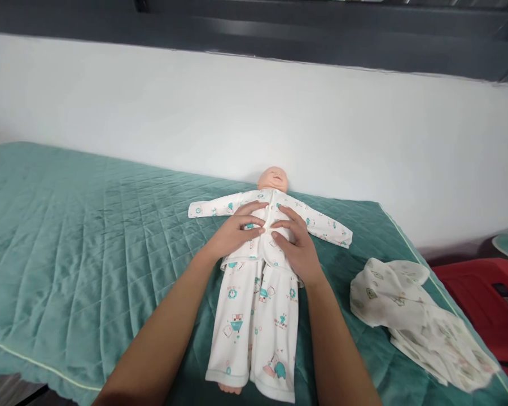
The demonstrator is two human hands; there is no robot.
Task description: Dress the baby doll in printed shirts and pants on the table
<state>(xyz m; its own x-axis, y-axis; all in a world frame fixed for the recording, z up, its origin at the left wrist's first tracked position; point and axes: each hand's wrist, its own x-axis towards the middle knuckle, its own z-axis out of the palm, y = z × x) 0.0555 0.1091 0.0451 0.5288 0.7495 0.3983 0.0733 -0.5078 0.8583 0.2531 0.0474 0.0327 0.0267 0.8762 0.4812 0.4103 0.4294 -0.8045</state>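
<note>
I am laying my left hand (237, 232) and right hand (298, 251), fingers spread flat and gripping nothing, on the baby doll's (272, 179) chest at frame centre, on the green quilt (88, 225).

A bedroom at home, it seems: a bed under a quilted green bedspread (68, 237) against a plain white wall (254, 124).

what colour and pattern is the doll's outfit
White with small teal cartoon prints; the outfit shows best in the head view.
</note>
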